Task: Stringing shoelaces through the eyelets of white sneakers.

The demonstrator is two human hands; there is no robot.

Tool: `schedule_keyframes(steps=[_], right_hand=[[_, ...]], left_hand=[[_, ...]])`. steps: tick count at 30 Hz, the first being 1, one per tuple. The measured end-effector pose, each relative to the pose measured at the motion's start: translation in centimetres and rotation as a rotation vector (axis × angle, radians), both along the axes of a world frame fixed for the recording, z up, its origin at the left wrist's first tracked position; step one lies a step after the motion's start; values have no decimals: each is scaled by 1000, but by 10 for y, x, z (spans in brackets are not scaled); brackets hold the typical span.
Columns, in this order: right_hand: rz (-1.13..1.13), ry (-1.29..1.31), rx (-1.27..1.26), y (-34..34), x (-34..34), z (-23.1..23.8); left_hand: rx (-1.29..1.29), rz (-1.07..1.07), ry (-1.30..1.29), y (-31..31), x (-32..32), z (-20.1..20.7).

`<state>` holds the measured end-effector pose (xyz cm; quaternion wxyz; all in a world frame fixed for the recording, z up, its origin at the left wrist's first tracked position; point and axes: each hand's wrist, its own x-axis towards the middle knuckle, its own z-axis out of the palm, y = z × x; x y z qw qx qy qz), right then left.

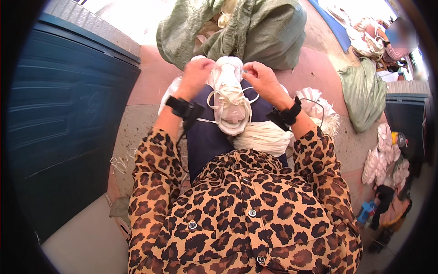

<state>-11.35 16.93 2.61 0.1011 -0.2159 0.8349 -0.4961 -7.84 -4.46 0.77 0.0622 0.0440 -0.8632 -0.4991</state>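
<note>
A white sneaker (229, 84) rests on my lap, its toe pointing away from me and its ankle opening nearest my body. Pale laces (230, 96) cross its front and stick out in loose loops on both sides. My left hand (197, 77) is at the left of the toe, slightly blurred, fingers curled together. On the other side my right hand (264, 81) pinches thumb and forefinger beside the shoe's edge. What either hand grips is too small to make out. A thick bundle of cream laces (263, 138) lies across my right thigh.
A large green woven sack (273, 34) stands just ahead, open at the top. Blue metal doors (68, 105) rise at my left. White shoes and laces (315, 105) lie right of my knees. Farther right are another green sack (363, 93), piled pale shoes (381, 157) and a person (394, 48).
</note>
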Motion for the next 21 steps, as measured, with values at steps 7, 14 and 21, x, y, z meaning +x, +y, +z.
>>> schedule_keyframes(steps=[7, 14, 21], right_hand=[[495, 54, 620, 57, 37, -13], [476, 247, 731, 54, 76, 4], [513, 225, 748, 44, 72, 3]], left_hand=[[-376, 292, -366, -164, 47, -148], [-488, 426, -609, -181, 122, -213], [-377, 346, -723, -169, 102, -182]])
